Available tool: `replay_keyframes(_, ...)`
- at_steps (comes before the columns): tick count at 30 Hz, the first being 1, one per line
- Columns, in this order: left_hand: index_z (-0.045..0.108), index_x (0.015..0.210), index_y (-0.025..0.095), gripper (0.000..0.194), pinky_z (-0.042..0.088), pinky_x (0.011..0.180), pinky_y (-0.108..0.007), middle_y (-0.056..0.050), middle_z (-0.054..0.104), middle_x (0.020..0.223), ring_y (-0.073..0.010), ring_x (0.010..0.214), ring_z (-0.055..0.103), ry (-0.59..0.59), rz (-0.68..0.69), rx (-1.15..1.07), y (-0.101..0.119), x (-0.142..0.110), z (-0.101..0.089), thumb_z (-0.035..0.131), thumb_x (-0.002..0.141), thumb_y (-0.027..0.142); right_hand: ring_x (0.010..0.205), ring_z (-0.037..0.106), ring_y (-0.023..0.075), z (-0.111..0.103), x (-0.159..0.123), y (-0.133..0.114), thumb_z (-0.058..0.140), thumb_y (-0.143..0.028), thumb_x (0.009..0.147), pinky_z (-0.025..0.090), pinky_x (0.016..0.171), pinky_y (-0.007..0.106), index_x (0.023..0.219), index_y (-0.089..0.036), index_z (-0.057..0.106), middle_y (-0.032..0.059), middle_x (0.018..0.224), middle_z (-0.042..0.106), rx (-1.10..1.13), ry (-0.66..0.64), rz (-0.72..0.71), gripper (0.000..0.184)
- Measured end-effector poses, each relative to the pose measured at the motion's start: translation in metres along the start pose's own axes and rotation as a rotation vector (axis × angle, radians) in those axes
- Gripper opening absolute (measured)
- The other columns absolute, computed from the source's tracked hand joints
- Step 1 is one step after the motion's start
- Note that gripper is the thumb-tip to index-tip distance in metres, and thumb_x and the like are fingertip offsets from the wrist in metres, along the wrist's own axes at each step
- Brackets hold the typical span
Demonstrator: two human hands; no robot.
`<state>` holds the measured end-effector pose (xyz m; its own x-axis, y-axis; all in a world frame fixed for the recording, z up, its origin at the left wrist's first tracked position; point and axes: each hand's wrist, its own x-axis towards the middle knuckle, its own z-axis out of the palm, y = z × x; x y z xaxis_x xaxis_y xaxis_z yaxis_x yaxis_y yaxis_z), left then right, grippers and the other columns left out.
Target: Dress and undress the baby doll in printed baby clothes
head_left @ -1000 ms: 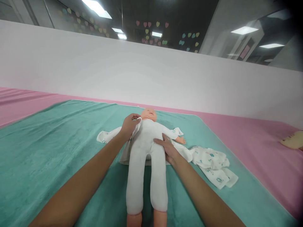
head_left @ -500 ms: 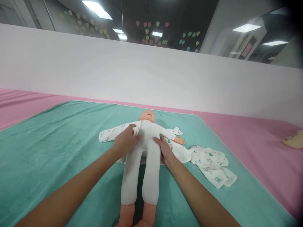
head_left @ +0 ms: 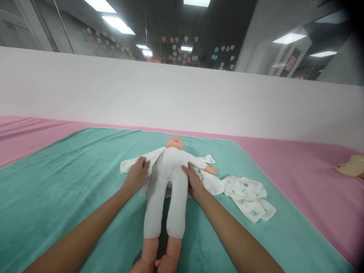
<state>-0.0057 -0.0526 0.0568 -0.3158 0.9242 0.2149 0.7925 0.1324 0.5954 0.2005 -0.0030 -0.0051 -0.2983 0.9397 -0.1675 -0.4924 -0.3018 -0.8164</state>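
Observation:
A baby doll [head_left: 170, 167] with a white cloth body lies on its back, head away from me and feet toward me. A white printed baby shirt [head_left: 209, 182] is spread partly beneath it. One sleeve covers the doll's arm on the left; the arm on the right lies outside the shirt. My left hand [head_left: 138, 173] pinches the shirt's front edge and holds it out to the left of the doll's torso. My right hand [head_left: 194, 178] is closed around the doll's side at the waist, thumb on top, fingers hidden underneath.
Crumpled white printed baby pants [head_left: 247, 193] lie to the right on a teal blanket [head_left: 71, 182]. Pink cloth [head_left: 301, 167] surrounds the blanket. A white wall [head_left: 170, 98] rises behind, with glass above it. A beige object [head_left: 350, 166] sits at the far right edge.
My left hand has moved left off the doll's chest, drawing the shirt's edge outward with it. My right hand stays at the doll's waist. The view has tilted up slightly.

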Motion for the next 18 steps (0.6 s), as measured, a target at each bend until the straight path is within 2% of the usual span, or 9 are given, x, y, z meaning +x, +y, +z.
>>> replay_keyframes(3, 0.045, 0.078, 0.021, 0.025, 0.031, 0.051, -0.025, 0.001, 0.053, 0.068, -0.0154, 0.06, 0.049, 0.022, 0.062, 0.013, 0.023, -0.002, -0.015, 0.03, 0.088, 0.038, 0.111, 0.054, 0.019, -0.004, 0.003, 0.004, 0.067, -0.04, 0.07, 0.05, 0.089, 0.032, 0.138, -0.03, 0.026, 0.0008, 0.139, 0.039, -0.048, 0.033, -0.015, 0.08)
replay_keyframes(5, 0.047, 0.076, 0.021, 0.025, 0.03, 0.052, -0.025, -0.001, 0.056, 0.074, -0.0158, 0.064, 0.05, 0.054, 0.143, 0.081, 0.042, -0.002, -0.018, 0.03, 0.088, 0.035, 0.114, 0.051, 0.0189, -0.007, 0.004, 0.006, 0.066, -0.042, 0.071, 0.048, 0.091, 0.032, 0.139, -0.029, 0.025, 0.0005, 0.141, 0.037, -0.081, 0.048, -0.023, 0.08)
replay_keyframes(7, 0.047, 0.074, 0.021, 0.025, 0.03, 0.053, -0.026, -0.002, 0.058, 0.076, -0.0163, 0.066, 0.051, 0.054, 0.192, 0.12, 0.06, -0.002, -0.013, 0.03, 0.088, 0.032, 0.114, 0.052, 0.0195, -0.008, 0.005, 0.008, 0.064, -0.043, 0.072, 0.048, 0.091, 0.033, 0.139, -0.029, 0.026, 0.0008, 0.139, 0.039, -0.119, 0.058, -0.037, 0.078)
replay_keyframes(10, 0.048, 0.079, 0.022, 0.024, 0.029, 0.051, -0.025, -0.001, 0.059, 0.071, -0.0168, 0.063, 0.052, -0.071, 0.181, 0.129, 0.077, -0.006, 0.005, 0.029, 0.09, 0.033, 0.113, 0.053, 0.0203, -0.01, 0.006, 0.009, 0.061, -0.044, 0.074, 0.049, 0.089, 0.034, 0.138, -0.03, 0.03, 0.0006, 0.134, 0.046, -0.19, 0.077, -0.065, 0.073)
replay_keyframes(12, 0.05, 0.087, 0.022, 0.02, 0.028, 0.052, -0.026, -0.002, 0.061, 0.076, -0.0174, 0.064, 0.054, -0.146, 0.21, 0.198, 0.079, -0.015, 0.016, 0.032, 0.089, 0.032, 0.115, 0.051, 0.0204, -0.011, 0.007, 0.009, 0.06, -0.045, 0.074, 0.048, 0.091, 0.033, 0.137, -0.03, 0.033, 0.0001, 0.132, 0.048, -0.233, 0.09, -0.089, 0.07)
replay_keyframes(14, 0.05, 0.098, 0.022, 0.019, 0.028, 0.052, -0.026, -0.003, 0.062, 0.085, -0.0187, 0.07, 0.056, -0.151, 0.28, 0.3, 0.072, -0.029, 0.023, 0.035, 0.087, 0.03, 0.118, 0.048, 0.0201, -0.013, 0.009, 0.011, 0.059, -0.046, 0.074, 0.046, 0.093, 0.033, 0.136, -0.03, 0.034, -0.0003, 0.133, 0.047, -0.259, 0.102, -0.108, 0.069)
replay_keyframes(16, 0.048, 0.104, 0.021, 0.021, 0.03, 0.053, -0.027, -0.004, 0.061, 0.092, -0.02, 0.077, 0.056, -0.078, 0.343, 0.384, 0.06, -0.046, 0.024, 0.036, 0.087, 0.027, 0.121, 0.045, 0.02, -0.015, 0.011, 0.013, 0.059, -0.047, 0.073, 0.044, 0.096, 0.034, 0.137, -0.03, 0.033, -0.0005, 0.137, 0.043, -0.277, 0.12, -0.111, 0.071)
replay_keyframes(18, 0.049, 0.102, 0.02, 0.02, 0.032, 0.057, -0.029, -0.005, 0.059, 0.091, -0.0211, 0.081, 0.055, 0.029, 0.367, 0.46, 0.046, -0.061, 0.022, 0.036, 0.087, 0.025, 0.123, 0.043, 0.0201, -0.017, 0.013, 0.014, 0.059, -0.049, 0.073, 0.042, 0.098, 0.035, 0.137, -0.03, 0.033, -0.0009, 0.139, 0.04, -0.29, 0.126, -0.106, 0.071)
